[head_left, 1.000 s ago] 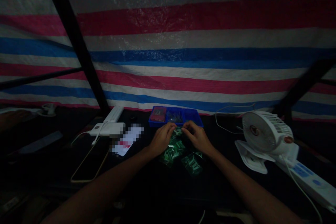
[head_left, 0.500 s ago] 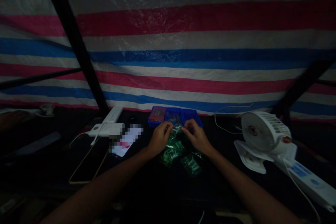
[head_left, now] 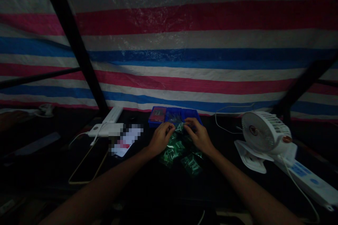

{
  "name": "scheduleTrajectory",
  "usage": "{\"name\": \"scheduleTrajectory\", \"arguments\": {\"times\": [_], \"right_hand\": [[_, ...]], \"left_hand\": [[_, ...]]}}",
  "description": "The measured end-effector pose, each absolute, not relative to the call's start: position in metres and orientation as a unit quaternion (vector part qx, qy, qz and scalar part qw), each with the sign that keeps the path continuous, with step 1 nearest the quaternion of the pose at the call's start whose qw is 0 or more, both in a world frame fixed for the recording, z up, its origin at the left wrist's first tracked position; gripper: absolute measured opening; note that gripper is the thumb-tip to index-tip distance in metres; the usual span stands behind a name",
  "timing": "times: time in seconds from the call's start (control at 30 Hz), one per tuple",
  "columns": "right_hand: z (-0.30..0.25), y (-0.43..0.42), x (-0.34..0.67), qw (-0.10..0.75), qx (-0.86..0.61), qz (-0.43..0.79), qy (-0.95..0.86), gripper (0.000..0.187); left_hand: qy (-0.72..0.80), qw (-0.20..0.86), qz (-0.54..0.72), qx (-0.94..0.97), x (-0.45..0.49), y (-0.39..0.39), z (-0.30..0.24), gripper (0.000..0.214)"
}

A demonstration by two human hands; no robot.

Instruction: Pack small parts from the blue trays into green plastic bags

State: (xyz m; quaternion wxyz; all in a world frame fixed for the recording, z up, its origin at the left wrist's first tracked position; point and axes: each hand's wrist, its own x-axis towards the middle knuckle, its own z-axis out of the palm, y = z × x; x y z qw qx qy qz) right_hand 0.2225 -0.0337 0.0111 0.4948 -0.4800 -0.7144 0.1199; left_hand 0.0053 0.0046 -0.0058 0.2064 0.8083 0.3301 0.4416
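Between my two hands, just in front of the blue trays, is a small clear plastic packet (head_left: 179,127) with pale pieces in it. My left hand (head_left: 160,138) pinches its left side with thumb and forefinger. My right hand (head_left: 199,136) is closed at the right side, thumb and fingertips together on the edge. Below them lies a pile of green plastic packets (head_left: 173,149), and one more green packet (head_left: 191,164) lies to the right. The blue divided tray (head_left: 194,114) holds a red card-like packet (head_left: 158,112) on the left and clear plastic in the middle.
A phone (head_left: 88,161), a lit screen (head_left: 126,140) and a white power bank (head_left: 105,130) with cable lie left. On the right stand a white fan (head_left: 264,133) and a white power strip (head_left: 311,182). Another person's hand (head_left: 12,117) shows far left. Striped sheeting hangs behind.
My right hand's fingers have shifted slightly at the packet's edge, and the pale pieces in it show more clearly. The whole view has moved a little; the pile stays put.
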Motion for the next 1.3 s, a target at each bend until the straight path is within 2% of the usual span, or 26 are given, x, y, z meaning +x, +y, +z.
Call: {"name": "scheduleTrajectory", "arguments": {"times": [0.27, 1.0, 1.3], "right_hand": [[0.0108, -0.0339, 0.2217, 0.478, -0.478, 0.121, -0.727, 0.012], [0.0104, -0.0339, 0.2207, 0.481, -0.473, 0.128, -0.727, 0.017], [0.0108, -0.0348, 0.2211, 0.468, -0.474, 0.111, -0.737, 0.017]], "left_hand": [[0.32, 0.195, 0.443, 0.814, 0.0049, 0.0023, -0.0007, 0.011], [0.339, 0.182, 0.439, 0.812, 0.0043, 0.0032, -0.0013, 0.02], [0.312, 0.18, 0.445, 0.82, 0.0058, 0.0027, -0.0014, 0.016]]}}
